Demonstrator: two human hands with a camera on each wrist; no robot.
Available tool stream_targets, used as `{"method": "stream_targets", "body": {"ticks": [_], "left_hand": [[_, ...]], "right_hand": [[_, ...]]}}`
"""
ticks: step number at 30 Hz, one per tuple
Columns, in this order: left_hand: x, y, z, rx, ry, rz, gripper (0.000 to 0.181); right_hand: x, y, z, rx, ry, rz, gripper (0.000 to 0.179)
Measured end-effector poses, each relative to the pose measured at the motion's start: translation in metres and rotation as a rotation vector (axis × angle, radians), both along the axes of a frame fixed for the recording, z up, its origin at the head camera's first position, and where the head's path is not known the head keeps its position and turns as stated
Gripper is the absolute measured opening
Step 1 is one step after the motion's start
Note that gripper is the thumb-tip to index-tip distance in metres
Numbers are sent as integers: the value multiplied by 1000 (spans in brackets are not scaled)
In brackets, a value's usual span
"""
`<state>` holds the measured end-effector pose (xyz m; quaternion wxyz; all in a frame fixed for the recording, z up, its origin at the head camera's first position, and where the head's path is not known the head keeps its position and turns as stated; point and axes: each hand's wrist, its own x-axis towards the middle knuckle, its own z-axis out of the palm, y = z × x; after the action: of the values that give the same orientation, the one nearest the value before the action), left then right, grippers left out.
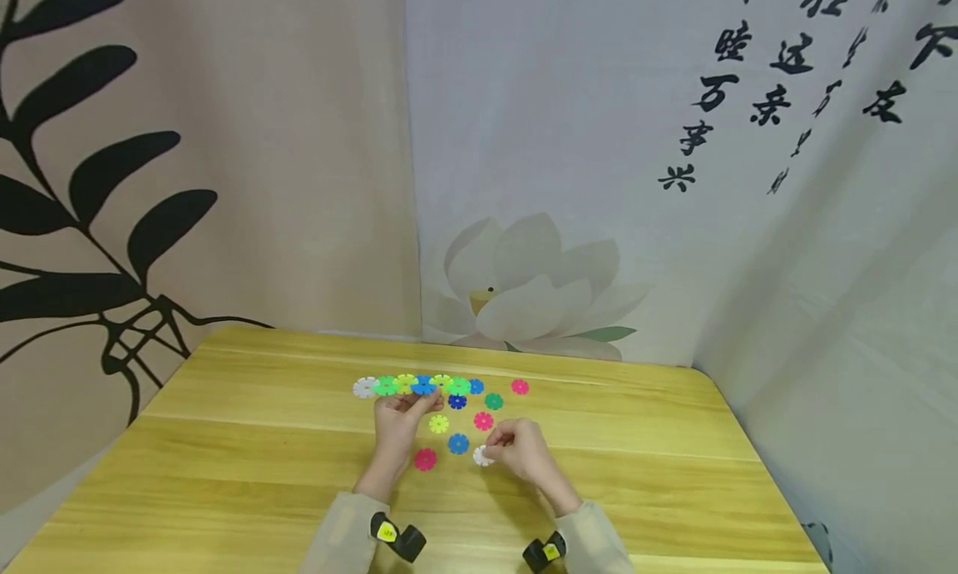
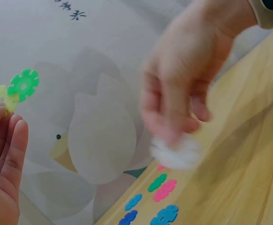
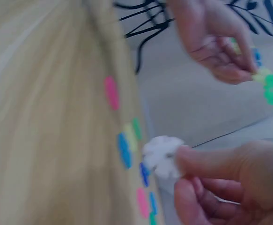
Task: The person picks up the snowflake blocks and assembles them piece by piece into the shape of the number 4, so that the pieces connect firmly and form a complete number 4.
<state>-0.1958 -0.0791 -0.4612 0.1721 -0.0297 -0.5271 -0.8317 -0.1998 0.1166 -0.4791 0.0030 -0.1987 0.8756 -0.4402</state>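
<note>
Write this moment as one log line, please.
left hand: holds chain of multicoloured notched plastic discs | right hand: pinches white notched plastic disc | loose discs: on wooden table

With my right hand [image 3: 234, 180], I pinch a white notched disc [image 3: 159, 154] by its edge. My left hand [image 3: 218, 42] grips a chain of discs [image 3: 260, 77], its green end disc [image 3: 272, 90] exposed beyond the grip. Blurred loose discs [image 3: 124, 150] in pink, blue, yellow and green lie scattered on the wooden tabletop [image 3: 52, 117].

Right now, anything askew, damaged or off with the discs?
Nothing stands out: left hand holds a joined row, right hand pinches a white disc, loose discs lie on the table. Blur could hide fine damage.
</note>
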Motion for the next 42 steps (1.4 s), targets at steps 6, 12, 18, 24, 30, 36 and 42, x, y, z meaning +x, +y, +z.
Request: {"method": "stream_targets", "body": {"ticks": [6, 12, 18, 24, 30, 36, 42], "left_hand": [[1, 1, -1, 14, 0, -4, 23], [1, 0, 0, -6, -12, -2, 20], [1, 1, -2, -17, -9, -13, 27], [1, 1, -2, -40, -18, -11, 26], [0, 2, -2, -39, -3, -15, 23], [0, 2, -3, -34, 16, -13, 22], [0, 3, -2, -10, 10, -18, 17]], "right_hand": [[3, -3, 21, -280, -12, -109, 8], [10, -12, 46, -521, 0, -151, 8], [20, -19, 65, -596, 138, -121, 6], [19, -22, 66, -633, 190, -120, 5], [18, -24, 66, -623, 232, -112, 6], [18, -25, 65, -632, 278, -115, 9], [17, -28, 63, -623, 345, -81, 17]]}}
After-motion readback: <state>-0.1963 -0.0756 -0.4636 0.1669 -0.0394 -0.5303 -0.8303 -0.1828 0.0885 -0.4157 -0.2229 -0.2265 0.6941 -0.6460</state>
